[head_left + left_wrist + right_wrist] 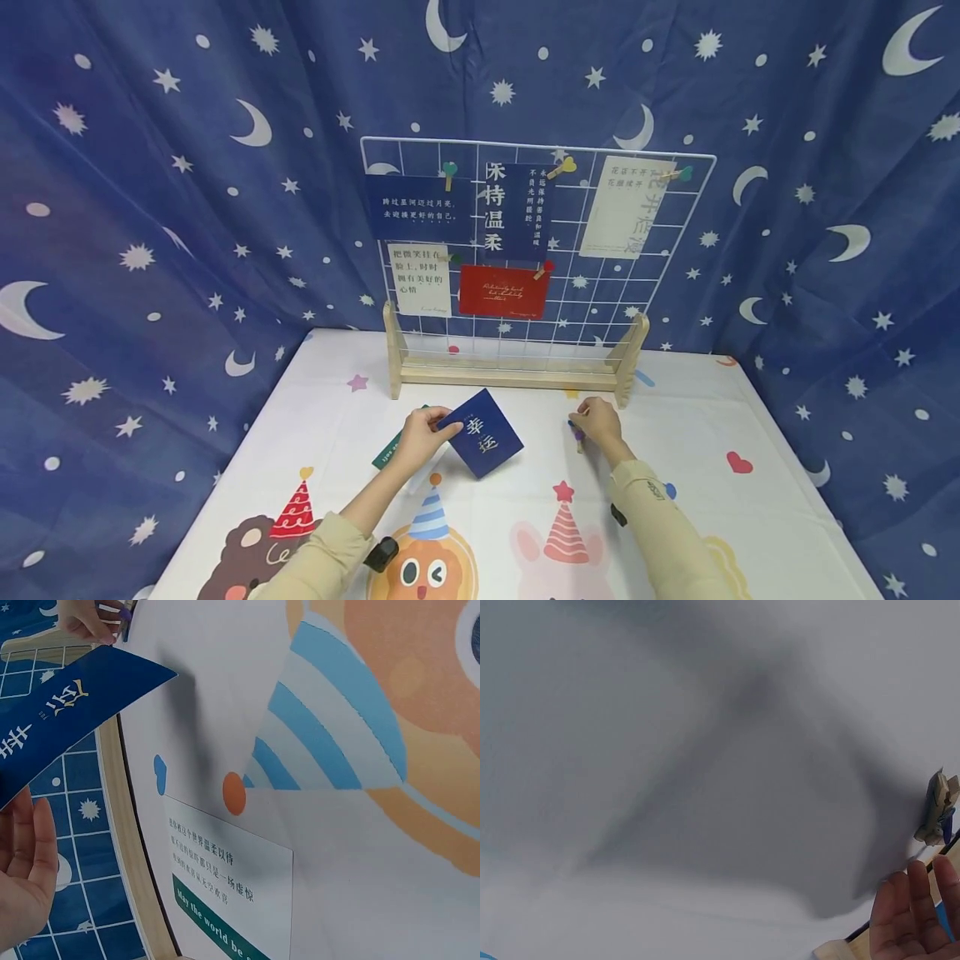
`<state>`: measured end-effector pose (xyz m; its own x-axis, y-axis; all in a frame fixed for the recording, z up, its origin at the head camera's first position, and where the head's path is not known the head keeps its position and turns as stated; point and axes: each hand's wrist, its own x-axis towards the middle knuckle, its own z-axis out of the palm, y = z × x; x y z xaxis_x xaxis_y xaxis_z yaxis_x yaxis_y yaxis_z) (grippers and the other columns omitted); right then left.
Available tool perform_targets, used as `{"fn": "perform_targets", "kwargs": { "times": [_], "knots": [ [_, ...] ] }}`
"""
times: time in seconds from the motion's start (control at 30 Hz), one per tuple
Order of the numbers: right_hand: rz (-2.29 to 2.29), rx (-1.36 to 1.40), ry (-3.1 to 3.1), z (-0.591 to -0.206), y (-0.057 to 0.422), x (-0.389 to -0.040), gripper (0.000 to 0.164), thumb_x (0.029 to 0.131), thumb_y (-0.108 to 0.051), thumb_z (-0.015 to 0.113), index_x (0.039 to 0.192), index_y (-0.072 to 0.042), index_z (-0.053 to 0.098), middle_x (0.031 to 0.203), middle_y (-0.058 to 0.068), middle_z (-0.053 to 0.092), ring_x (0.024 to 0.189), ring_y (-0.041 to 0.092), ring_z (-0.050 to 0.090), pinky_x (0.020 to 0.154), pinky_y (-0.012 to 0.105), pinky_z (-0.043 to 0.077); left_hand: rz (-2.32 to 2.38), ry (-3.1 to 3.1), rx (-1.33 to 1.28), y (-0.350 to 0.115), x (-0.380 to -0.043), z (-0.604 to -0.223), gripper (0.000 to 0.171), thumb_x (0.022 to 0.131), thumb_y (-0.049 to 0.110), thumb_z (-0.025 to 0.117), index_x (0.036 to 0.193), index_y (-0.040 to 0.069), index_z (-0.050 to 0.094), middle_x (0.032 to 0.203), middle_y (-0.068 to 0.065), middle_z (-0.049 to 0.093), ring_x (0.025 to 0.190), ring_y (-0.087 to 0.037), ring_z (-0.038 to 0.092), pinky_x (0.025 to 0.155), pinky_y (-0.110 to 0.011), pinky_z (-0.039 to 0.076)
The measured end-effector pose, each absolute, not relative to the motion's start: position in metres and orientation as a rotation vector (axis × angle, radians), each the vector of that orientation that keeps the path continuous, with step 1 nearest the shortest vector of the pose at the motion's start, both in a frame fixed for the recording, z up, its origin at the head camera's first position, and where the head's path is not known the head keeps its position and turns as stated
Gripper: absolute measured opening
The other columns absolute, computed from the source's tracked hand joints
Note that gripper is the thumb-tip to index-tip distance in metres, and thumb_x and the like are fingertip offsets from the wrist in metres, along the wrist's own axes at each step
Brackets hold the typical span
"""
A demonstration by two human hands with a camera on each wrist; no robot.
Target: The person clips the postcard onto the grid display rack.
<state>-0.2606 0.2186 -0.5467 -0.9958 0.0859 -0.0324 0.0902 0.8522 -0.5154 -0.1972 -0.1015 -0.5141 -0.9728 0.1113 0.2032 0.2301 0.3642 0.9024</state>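
Observation:
My left hand pinches a dark blue card with gold and white characters by its left corner, thumb on top. The card is tilted above the table in the head view. In the left wrist view, a white card with a green band lies on the tablecloth below the left hand. My right hand is low over the table, fingertips pinching small wooden clothespins with purple and blue decorations. How many clothespins it holds is unclear. Part of the right hand is outside the right wrist view.
Behind the hands a white wire grid stands upright in a wooden base. Clothespins fix several cards to it, including a red card and a white card. A starry blue curtain hangs behind and beside the table.

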Motion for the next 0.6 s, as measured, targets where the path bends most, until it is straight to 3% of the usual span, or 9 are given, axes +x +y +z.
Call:
{"fn": "perform_targets", "kwargs": {
  "times": [0.3,0.6],
  "knots": [
    [-0.802,0.156,3.017,-0.549,0.216,-0.261,0.017,0.080,-0.012,0.071,0.073,-0.001,0.059,0.067,0.009,0.064,0.060,0.018,0.054,0.057,0.030,0.043,-1.786,-2.463,-0.168,-0.095,-0.202,-0.508,0.015,0.085,0.011,0.068,0.091,-0.004,0.069,0.084,-0.017,0.070,0.067,-0.008,0.061,0.060,-0.021,0.056],
    [-0.739,0.158,3.049,-0.553,0.213,-0.262,0.019,0.081,-0.008,0.069,0.069,-0.003,0.056,0.067,0.008,0.059,0.061,0.018,0.052,0.056,0.029,0.043,-1.766,-2.438,-0.123,-0.093,-0.205,-0.502,0.018,0.085,0.014,0.069,0.090,-0.003,0.069,0.084,-0.018,0.071,0.067,-0.007,0.055,0.054,-0.014,0.048]
  ]
}}
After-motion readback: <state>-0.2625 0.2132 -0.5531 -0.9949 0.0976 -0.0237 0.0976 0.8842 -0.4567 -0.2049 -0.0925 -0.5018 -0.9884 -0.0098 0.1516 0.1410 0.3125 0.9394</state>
